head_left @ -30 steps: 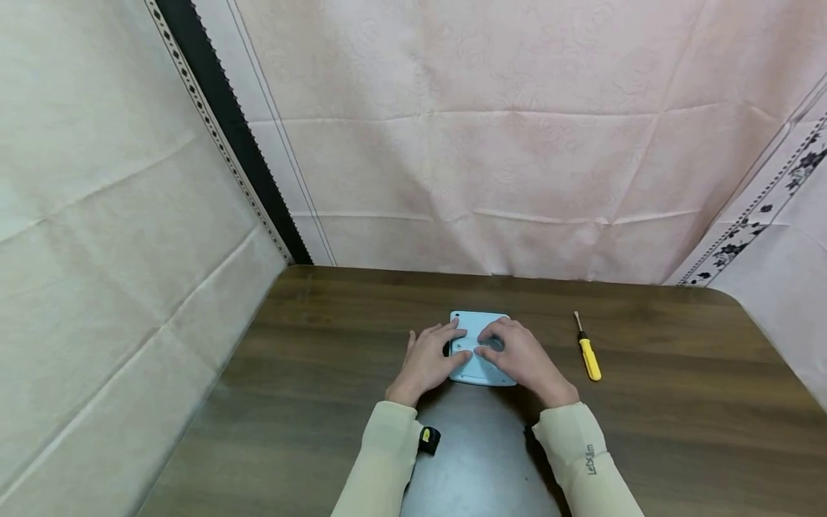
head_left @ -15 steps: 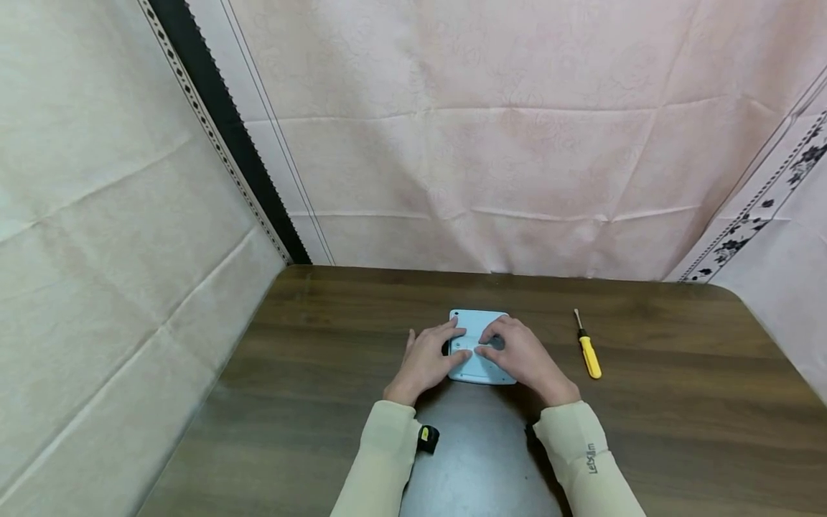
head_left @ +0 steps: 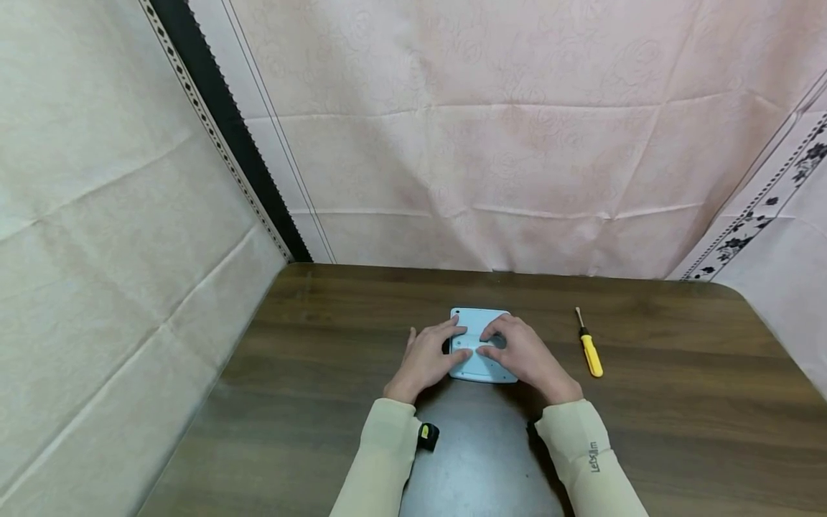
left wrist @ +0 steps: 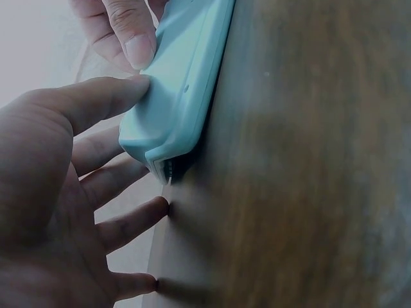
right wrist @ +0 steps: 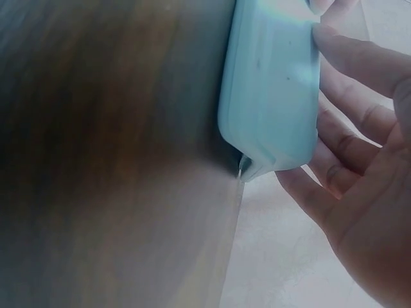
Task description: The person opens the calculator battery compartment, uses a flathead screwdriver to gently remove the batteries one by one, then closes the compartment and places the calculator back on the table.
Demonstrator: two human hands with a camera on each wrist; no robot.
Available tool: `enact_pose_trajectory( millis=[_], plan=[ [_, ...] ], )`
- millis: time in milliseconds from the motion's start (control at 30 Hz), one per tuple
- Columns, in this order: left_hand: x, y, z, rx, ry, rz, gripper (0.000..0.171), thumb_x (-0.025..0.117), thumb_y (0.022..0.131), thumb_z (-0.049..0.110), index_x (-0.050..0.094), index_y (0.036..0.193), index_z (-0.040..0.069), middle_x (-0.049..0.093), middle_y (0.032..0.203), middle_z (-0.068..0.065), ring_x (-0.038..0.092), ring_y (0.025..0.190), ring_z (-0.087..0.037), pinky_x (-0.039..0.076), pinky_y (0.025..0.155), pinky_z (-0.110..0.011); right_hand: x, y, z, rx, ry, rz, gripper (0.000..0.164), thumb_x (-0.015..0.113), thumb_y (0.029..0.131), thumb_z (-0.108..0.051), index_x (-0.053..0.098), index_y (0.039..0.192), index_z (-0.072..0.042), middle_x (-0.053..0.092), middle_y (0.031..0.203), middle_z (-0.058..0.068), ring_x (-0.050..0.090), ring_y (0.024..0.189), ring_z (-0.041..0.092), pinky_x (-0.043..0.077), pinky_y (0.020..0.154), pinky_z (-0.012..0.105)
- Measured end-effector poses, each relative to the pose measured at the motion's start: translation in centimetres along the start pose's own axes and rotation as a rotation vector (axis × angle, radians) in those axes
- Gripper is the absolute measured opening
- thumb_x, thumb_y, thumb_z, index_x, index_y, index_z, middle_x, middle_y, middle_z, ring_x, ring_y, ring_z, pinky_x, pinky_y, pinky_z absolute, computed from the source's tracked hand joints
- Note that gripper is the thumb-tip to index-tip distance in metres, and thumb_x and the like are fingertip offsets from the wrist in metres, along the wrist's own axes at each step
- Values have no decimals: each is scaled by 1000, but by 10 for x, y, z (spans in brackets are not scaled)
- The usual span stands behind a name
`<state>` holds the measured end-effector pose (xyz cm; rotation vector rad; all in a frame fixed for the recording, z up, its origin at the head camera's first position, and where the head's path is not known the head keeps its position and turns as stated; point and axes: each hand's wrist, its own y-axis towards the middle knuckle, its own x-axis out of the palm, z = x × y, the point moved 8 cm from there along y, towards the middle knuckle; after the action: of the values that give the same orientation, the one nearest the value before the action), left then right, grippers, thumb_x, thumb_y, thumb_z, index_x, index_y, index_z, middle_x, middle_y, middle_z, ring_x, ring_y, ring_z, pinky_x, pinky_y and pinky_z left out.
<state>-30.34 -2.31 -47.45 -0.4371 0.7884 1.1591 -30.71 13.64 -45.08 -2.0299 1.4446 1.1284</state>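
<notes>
A light-blue plastic case [head_left: 481, 370], which looks like a calculator lying face down, rests on the table with small holes near its corners. My left hand [head_left: 429, 359] lies over its left side, thumb and fingertips on the upper surface. In the left wrist view the fingers [left wrist: 135, 228] are spread and fairly straight. From the right comes my right hand [head_left: 526, 355], thumb and forefinger curled toward each other with their tips close together at the middle of the case. Whether a small part sits between those tips is hidden. The right wrist view shows the case [right wrist: 276, 96] beside that hand.
A screwdriver [head_left: 590, 355] with a yellow and black handle lies to the right, its tip pointing away. The wooden table [head_left: 310, 402] meets pale cloth hangings [head_left: 517, 158] at its far edge and left side. A grey surface [head_left: 484, 459] shows between the forearms.
Both hands stay in nearly the same pose on the blue case. Only a slight shift of the head view shows; the screwdriver has not moved.
</notes>
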Motion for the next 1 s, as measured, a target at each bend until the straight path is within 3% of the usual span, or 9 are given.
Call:
enact_pose_trajectory(
  millis=[1000],
  plan=[
    [1, 1, -3, -3, -15, -2, 48, 71, 104, 36, 65, 149, 20, 45, 165, 1, 41, 151, -30, 8, 123, -71, 1, 0, 0, -12, 24, 16, 16, 81, 95, -8, 71, 106, -3, 67, 112, 11, 60, 112, 35, 50, 104, 57]
  ],
)
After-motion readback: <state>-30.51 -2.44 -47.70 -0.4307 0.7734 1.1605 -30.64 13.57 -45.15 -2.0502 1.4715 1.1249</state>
